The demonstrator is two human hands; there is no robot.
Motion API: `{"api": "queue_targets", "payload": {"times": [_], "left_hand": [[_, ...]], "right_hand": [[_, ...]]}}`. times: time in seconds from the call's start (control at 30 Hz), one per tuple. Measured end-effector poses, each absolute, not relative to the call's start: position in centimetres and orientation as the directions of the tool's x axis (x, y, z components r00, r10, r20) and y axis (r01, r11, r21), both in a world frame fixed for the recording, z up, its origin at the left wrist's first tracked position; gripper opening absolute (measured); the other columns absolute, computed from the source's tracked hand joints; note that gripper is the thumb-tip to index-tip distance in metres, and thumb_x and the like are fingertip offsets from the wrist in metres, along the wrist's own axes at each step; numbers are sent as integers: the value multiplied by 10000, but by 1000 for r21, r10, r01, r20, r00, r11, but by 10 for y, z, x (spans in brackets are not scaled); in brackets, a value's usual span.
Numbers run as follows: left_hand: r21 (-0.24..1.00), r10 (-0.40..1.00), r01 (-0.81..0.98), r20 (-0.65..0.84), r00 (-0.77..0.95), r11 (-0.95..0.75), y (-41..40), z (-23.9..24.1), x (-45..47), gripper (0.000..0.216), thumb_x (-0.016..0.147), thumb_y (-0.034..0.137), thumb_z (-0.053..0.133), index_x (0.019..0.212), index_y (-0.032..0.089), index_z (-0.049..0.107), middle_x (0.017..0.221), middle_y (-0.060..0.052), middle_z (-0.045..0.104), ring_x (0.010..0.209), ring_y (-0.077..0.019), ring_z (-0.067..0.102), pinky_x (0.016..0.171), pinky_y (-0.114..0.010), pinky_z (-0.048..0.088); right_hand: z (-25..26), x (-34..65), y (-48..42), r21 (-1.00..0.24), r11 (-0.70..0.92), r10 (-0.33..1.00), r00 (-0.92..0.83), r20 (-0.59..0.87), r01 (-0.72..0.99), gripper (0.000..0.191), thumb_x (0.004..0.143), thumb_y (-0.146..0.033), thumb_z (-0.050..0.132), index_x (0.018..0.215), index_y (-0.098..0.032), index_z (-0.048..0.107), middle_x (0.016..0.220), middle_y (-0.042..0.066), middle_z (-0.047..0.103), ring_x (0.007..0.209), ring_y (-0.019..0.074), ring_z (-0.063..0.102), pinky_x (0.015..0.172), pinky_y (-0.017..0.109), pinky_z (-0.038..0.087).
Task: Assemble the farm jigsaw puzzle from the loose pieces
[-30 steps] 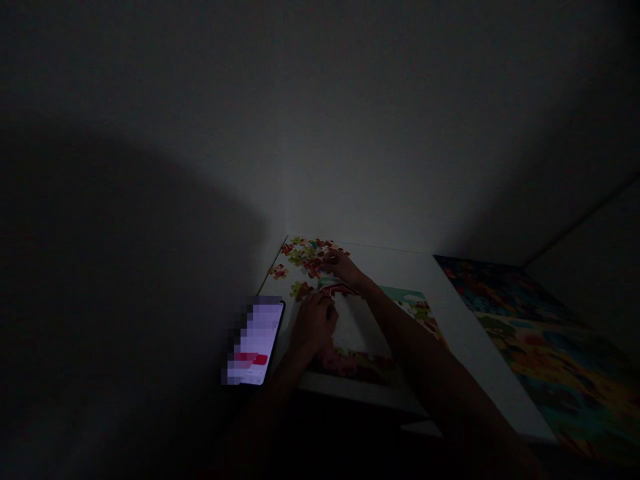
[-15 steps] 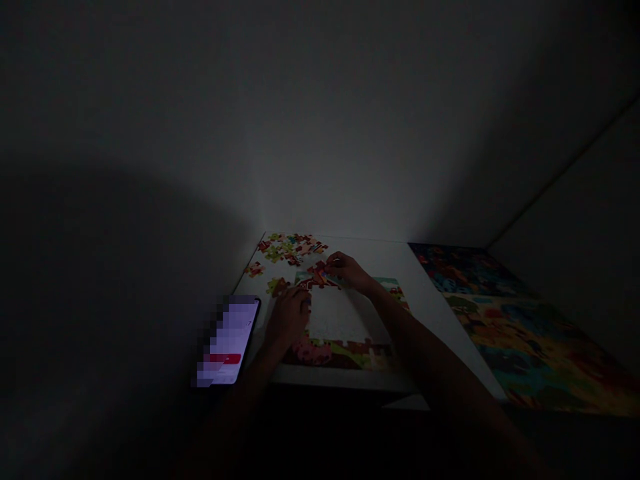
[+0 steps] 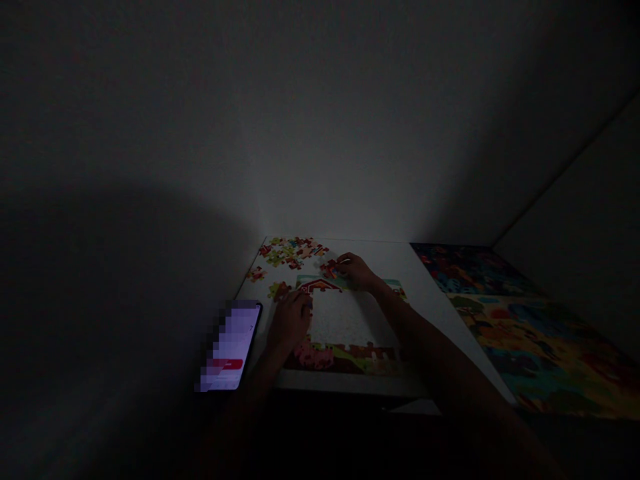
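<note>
In the dim light a partly built jigsaw puzzle lies on the white table, its border joined around a bare middle. A red barn roof shows in its top edge and pink pigs in its lower left. My right hand pinches a reddish-brown puzzle piece just beyond the top edge. On the puzzle's left side rests my left hand, fingers spread and slightly bent, covering part of the border. A green and brown puzzle piece lies beside its fingertips.
Several loose puzzle pieces are heaped at the table's back left. A lit phone stands by the left edge. Two finished colourful puzzles lie on the right. A wall rises behind the table.
My right hand has drawn the reddish-brown puzzle piece away from the top border, back and slightly right, uncovering the barn roof. My left hand has stayed on the puzzle's left side.
</note>
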State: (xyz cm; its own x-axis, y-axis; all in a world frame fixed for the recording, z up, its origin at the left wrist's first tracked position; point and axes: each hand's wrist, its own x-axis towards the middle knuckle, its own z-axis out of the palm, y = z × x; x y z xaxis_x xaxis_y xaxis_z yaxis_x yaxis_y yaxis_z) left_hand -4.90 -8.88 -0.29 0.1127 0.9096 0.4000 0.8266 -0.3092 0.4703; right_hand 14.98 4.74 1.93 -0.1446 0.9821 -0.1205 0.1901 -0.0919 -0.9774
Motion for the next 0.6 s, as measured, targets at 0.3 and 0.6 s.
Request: {"api": "queue_targets", "payload": {"times": [0.3,0.6], "left_hand": [[494,913,813,392,110,-310,-90,-2,-48,217,819,46,510,828,202,660,1000,-47,680,1023,-214,595,1008,-409,442],[500,932,828,356,73,-255,-88,-6,-47,311,804,22,500,1014,194,652,1089,-67,672,1072,-229,583,1003,-396,437]], "right_hand": [[18,159,82,-844,-130,991,62,-115,520,155,687,-189,704,810,-143,622,558,-18,593,507,99,532,494,193,392],[1,167,95,-716,-86,993,117,-6,693,126,761,-237,685,810,-150,609,790,81,713,713,164,662,564,202,417]]}}
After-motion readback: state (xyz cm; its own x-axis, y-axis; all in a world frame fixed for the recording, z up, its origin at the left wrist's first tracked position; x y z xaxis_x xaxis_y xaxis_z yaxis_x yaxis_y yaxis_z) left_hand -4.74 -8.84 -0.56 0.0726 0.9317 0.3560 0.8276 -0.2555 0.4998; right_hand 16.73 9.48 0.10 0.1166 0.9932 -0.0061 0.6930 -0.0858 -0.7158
